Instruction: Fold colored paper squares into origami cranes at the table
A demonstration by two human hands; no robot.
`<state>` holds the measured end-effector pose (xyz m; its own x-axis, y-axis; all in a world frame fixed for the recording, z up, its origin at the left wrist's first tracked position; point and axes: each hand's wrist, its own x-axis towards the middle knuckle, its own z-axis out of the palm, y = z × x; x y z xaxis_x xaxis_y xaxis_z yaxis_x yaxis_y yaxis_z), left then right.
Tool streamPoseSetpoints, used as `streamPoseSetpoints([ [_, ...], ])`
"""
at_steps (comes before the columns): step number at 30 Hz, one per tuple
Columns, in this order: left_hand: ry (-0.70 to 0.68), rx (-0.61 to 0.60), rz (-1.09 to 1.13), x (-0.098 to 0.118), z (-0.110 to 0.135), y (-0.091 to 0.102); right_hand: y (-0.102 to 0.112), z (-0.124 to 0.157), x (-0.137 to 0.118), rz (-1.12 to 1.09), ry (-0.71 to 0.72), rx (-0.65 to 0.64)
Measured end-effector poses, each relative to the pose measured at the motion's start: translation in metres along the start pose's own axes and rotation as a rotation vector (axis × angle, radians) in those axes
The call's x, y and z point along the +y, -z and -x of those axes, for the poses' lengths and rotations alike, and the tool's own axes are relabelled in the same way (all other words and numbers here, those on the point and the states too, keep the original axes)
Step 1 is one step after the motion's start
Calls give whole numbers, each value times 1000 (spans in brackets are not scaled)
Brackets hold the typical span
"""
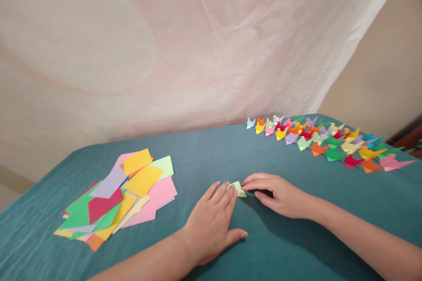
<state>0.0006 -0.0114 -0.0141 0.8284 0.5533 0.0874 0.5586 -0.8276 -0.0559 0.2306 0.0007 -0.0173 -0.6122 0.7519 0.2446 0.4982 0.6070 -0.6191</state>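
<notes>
A small pale green folded paper (238,188) lies on the cloth between my hands. My left hand (213,219) rests flat, palm down, its fingertips pressing on the paper's left part and its thumb stretched out to the right. That part of the paper is hidden under the fingers. From the right, my right hand (278,194) reaches in with its fingertips at the paper's right edge. Its fingers are slightly bent and the thumb stands apart below them. Whether those fingertips touch the paper or only hover beside it, I cannot tell.
A loose pile of coloured paper sheets (140,180) spreads across the left side of the teal tablecloth (204,153). Several rows of folded paper birds (319,149) stand at the back right. Behind the table hangs a pale, creased cloth (211,52).
</notes>
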Motion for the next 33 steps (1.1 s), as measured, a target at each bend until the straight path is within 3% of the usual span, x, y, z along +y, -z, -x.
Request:
streamPoseSetpoints([
  [8, -1, -25, 25, -2, -1, 0, 2, 7, -3, 333, 122, -127],
  [33, -54, -77, 96, -15, 2, 4, -7, 10, -11, 563, 149, -173],
])
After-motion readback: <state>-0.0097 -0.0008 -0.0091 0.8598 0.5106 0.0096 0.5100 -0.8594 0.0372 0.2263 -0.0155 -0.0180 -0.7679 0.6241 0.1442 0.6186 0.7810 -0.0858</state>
